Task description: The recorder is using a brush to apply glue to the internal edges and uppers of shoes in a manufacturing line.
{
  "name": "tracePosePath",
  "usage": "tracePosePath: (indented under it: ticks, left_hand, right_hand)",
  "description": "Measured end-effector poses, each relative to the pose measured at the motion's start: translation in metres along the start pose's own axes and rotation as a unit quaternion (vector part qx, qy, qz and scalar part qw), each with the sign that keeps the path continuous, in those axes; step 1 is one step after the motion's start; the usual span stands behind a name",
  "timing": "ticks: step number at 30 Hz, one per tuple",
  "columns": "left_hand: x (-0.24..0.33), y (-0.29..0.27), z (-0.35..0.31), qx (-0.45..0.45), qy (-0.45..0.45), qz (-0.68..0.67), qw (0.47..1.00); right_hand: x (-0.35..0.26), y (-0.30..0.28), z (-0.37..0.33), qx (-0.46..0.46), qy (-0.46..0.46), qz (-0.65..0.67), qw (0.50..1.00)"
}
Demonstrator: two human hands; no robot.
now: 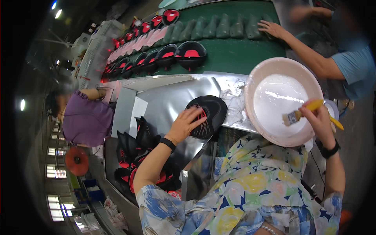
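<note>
My left hand point(184, 124) grips a black shoe upper point(216, 111) with red and pale lacing lines, its fingers spread across the laced part. The upper is above the metal worktop, toe end away from my wrist. In my right hand point(320, 120) is a flat paintbrush point(291, 117) with pale bristles and a yellow handle. The brush hangs over a large pinkish basin point(255, 74) holding white liquid point(276, 92). Whether the bristles touch the liquid, I cannot tell. Another yellow handle point(337, 123) shows beside my right hand.
Black and red shoe uppers point(145, 156) are heaped left of me. Beyond the metal worktop point(172, 96), a green conveyor point(235, 51) carries dark green shoe lasts point(223, 27), pink pieces point(145, 41) and more uppers point(190, 55). One co-worker's hand point(272, 29) is near the lasts; another person point(88, 117) sits left.
</note>
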State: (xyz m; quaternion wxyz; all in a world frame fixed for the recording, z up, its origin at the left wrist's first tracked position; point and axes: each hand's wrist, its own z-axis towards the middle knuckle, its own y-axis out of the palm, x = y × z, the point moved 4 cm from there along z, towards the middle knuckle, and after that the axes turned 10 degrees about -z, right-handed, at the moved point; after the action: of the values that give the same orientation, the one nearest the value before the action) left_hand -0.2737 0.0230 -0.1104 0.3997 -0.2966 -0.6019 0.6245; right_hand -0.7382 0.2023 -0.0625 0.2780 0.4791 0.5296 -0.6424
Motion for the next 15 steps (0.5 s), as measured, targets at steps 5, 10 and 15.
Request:
tracePosePath:
  ticks: [5,10,15]
  left_hand:
    - [-0.006,-0.019,0.017,-0.118,0.015,-0.12,0.986]
    - [0.009,-0.041,0.061,-0.025,-0.155,-0.27,0.95]
    - [-0.118,-0.002,0.009,0.15,-0.287,-0.744,0.585]
  right_hand:
    - [-0.001,0.029,0.054,-0.033,-0.071,-0.06,0.995]
    - [-0.013,0.096,0.066,-0.125,-0.13,-0.106,0.978]
    - [-0.01,0.084,0.045,-0.24,-0.226,-0.302,0.895]
